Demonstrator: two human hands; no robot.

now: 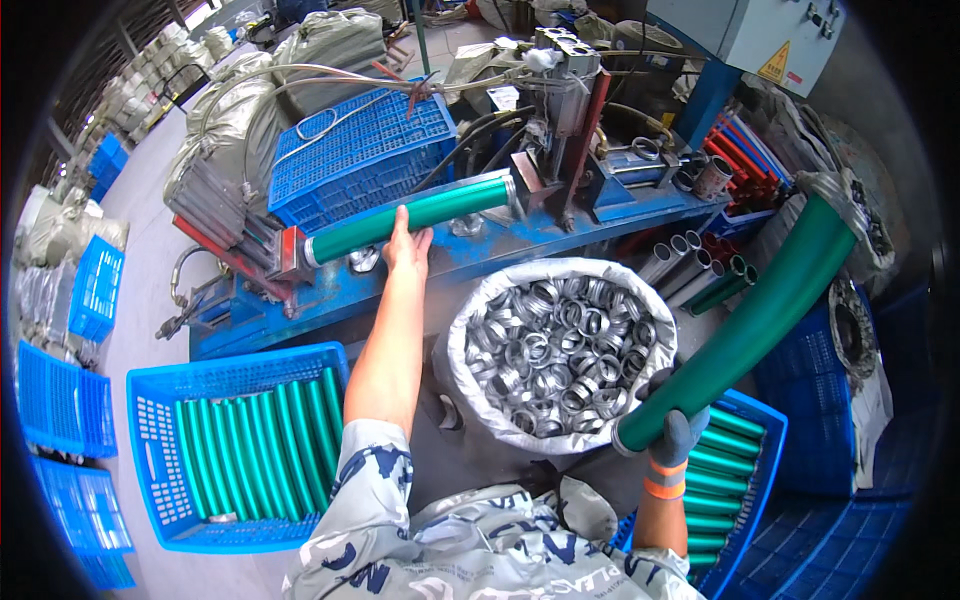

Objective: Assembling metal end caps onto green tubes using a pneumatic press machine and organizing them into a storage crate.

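A green metal tube (420,215) lies between the two end heads of a blue bench machine (470,245). My bare left hand (405,247) is at the middle of this tube, fingers stretched and apart, with the thumb overlapping its near side. In a dark grey glove, my right hand (680,432) is wrapped round the near end of another green tube (770,320). That tube slants up and away to the right, and a metal ring sits on its near end. Between my arms stands a white-lined tub (470,400) full of loose metal rings (565,350).
Blue crates of green tubes stand at left (150,460) and at lower right, beneath my right forearm. Behind the bench is an upturned blue crate (360,150). A grey control box (750,40) hangs at upper right, above bundled red and blue tubes (745,160). Hoses cross behind.
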